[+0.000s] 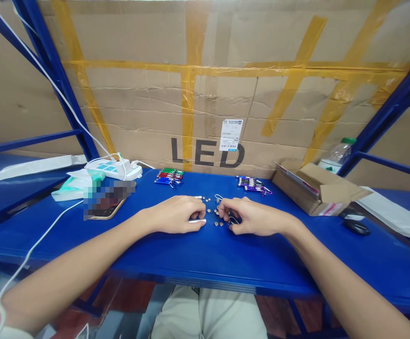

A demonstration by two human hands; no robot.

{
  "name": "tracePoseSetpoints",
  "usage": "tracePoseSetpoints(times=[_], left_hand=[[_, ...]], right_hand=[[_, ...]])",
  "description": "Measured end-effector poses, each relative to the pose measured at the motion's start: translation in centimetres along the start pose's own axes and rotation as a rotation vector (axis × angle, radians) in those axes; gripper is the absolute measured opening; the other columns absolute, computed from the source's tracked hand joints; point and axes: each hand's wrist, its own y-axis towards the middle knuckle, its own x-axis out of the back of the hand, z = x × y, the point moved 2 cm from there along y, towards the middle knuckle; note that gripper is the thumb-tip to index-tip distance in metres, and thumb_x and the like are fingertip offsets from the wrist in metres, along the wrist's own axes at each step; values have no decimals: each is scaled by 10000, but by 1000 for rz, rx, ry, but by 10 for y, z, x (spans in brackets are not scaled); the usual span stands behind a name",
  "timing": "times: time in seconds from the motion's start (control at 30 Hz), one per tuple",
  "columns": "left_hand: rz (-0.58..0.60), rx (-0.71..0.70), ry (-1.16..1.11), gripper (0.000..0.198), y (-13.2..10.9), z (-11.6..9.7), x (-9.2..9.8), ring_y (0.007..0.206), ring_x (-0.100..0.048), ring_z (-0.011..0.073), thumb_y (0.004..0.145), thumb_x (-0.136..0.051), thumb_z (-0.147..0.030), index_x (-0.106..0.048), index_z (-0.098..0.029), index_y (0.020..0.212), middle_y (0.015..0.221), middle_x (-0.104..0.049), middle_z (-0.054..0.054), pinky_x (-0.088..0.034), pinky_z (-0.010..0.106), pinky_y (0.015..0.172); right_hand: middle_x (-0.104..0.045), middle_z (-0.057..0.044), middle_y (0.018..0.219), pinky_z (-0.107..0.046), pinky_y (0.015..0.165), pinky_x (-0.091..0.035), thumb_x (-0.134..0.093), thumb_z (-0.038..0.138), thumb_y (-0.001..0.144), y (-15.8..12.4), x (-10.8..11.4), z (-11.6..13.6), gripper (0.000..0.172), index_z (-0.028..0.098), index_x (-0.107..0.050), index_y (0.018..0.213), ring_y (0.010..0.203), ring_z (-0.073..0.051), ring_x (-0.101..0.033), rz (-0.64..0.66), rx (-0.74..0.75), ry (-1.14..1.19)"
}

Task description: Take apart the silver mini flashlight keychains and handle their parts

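My left hand (181,214) rests on the blue table with fingers curled, a short silver tube (198,220) between thumb and fingers. A second silver piece (198,197) lies just beyond its knuckles. Opposite it, my right hand (250,216) has thumb and index finger apart, the index fingertip down by several small round metal discs (216,224) that look like button cells. A metal clip (233,220) shows under the right palm, partly hidden. Another wire clip (218,197) lies just past the right fingers.
Green, red and blue keychain tubes with clips (169,176) lie at the back left; black and purple ones (252,184) at the back right. A phone (111,202) and power strip (108,167) are left. An open cardboard box (318,188) and black mouse (356,227) are right.
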Motion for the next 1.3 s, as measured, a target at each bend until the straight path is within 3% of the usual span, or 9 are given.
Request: tracePoseSetpoints(times=[0.33,0.57,0.8,1.3], left_hand=[[8,7,-11,180,0,0,0,780,-604,183,1005,-642,-314,-628,-202,865,881,-676,18,-396,303,713],[9,8,-5,175,0,-1,0,782,-602,182,1004,-652,-306,-639,-198,868,875,-671,16,-399,305,714],[6,8,-15,172,0,1,0,784,-605,180,1008,-649,-324,-657,-199,890,888,-679,17,-394,299,705],[-13,-8,-14,158,0,2,-1,766,-599,177,993,-656,-302,-657,-199,873,861,-668,11,-398,304,698]], right_hand=[[-723,-19,1030,-304,786,-456,-661,100,823,2,-2,-5,236,218,-629,1024,881,-195,-631,-18,-29,-9],[-679,-13,1022,-290,760,-457,-660,93,756,-3,2,-2,352,223,-624,1081,879,-187,-602,-10,-41,25],[-682,-3,968,-278,696,-443,-675,114,762,-2,2,-11,329,213,-604,1067,816,-175,-606,63,-80,13],[-671,6,931,-255,701,-434,-630,42,805,4,-5,-9,241,196,-627,990,771,-147,-568,9,21,98]])
